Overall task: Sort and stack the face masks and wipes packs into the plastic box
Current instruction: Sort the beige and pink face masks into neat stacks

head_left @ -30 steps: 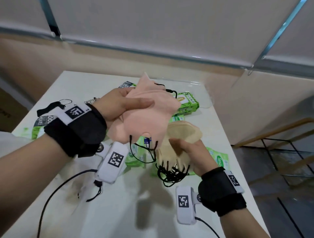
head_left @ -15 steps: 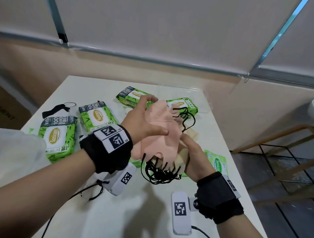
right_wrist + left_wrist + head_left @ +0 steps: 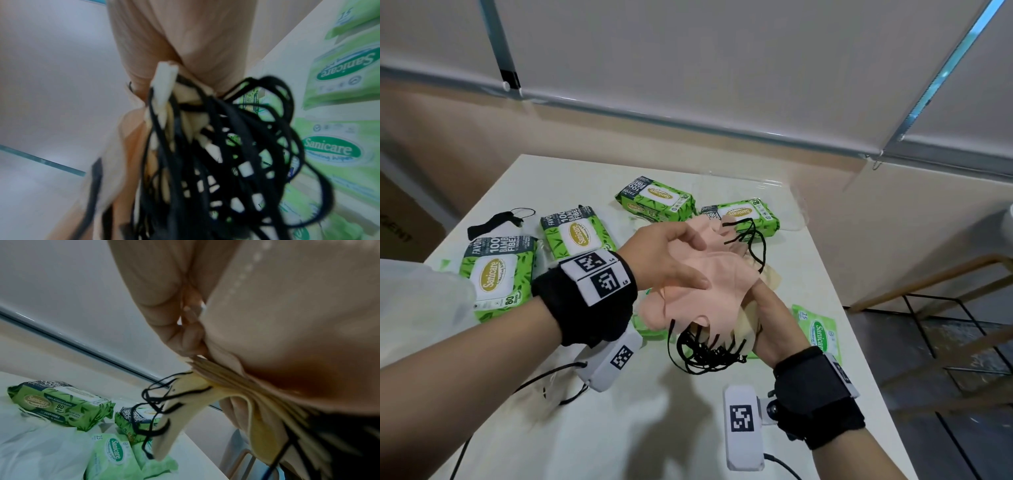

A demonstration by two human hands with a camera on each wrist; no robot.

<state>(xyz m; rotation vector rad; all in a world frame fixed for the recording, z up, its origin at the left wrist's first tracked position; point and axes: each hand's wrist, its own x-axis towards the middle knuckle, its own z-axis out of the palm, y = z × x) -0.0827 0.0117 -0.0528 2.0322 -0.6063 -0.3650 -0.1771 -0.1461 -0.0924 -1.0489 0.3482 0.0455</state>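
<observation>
Left fingers (image 3: pixel 690 240) now splayed over masks (image 3: pixel 709 294), right hand (image 3: pixel 770 318) beneath.

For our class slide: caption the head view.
Both hands, left hand and right hand, press pink face masks together above wipes packs.

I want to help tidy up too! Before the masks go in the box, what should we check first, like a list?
1. Masks held firmly: ok. The right hand grips the beige masks from below, and the left hand rests on the pink masks on top.
2. Colours kept apart: ok so far; pink lies above beige.
3. Ear loops tidy: not ok. They hang in a black tangle.
4. Plastic box ready: cannot tell. Only a clear rim shows at the table's far edge.
5. All masks gathered: not ok. A black mask lies far left on the table.
6. Wipes packs sorted: not ok, they lie scattered.
</observation>
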